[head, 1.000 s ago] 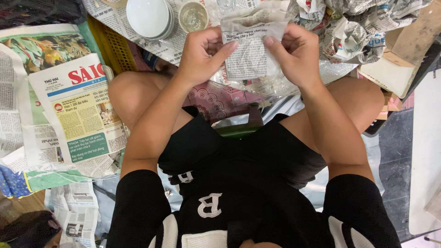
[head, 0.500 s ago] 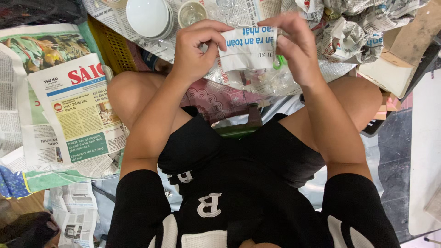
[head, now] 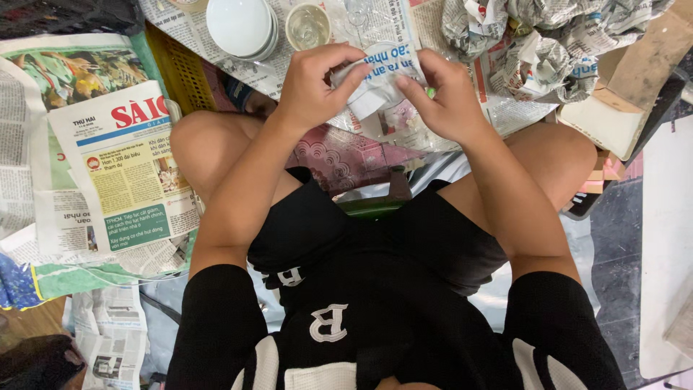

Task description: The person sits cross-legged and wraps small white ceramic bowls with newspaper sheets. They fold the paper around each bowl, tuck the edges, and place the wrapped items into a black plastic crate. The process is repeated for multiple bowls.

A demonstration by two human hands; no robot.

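Hands: both hands are up in front of the knees, close together, with a small bundle wrapped in newspaper (head: pixel 381 76) between them.
Left hand: the left hand (head: pixel 312 87) is curled, and its thumb and fingers pinch the left side of the bundle.
Right hand: the right hand (head: pixel 451 97) is curled too, and its fingertips press on the right side of the bundle.
Arms: both arms are bare and bent, and they reach forward from a black shirt over the knees.
Where the bundle is: it is held up just above a flat newspaper sheet (head: pixel 404 130) that lies in front of the person, not resting on it.
Edges: a yellow basket (head: pixel 177 72) sits just left of the left hand, and a brown cardboard box (head: pixel 635 79) sits off to the right.
Open room: paper and things lie close all around the hands, and the only bare floor (head: pixel 664 238) is far right.
Bowls: one stack of white bowls (head: pixel 242 27) is at the top, and I cannot tell how many are in it.
Cup: one small glass cup (head: pixel 308 27) stands just beside the bowls.
Crumpled paper: a heap of crumpled newspaper balls (head: pixel 527 43) is at the top right, too jumbled to count.
Flat paper: a pile of folded newspapers (head: pixel 108 166) lies well apart on the left.
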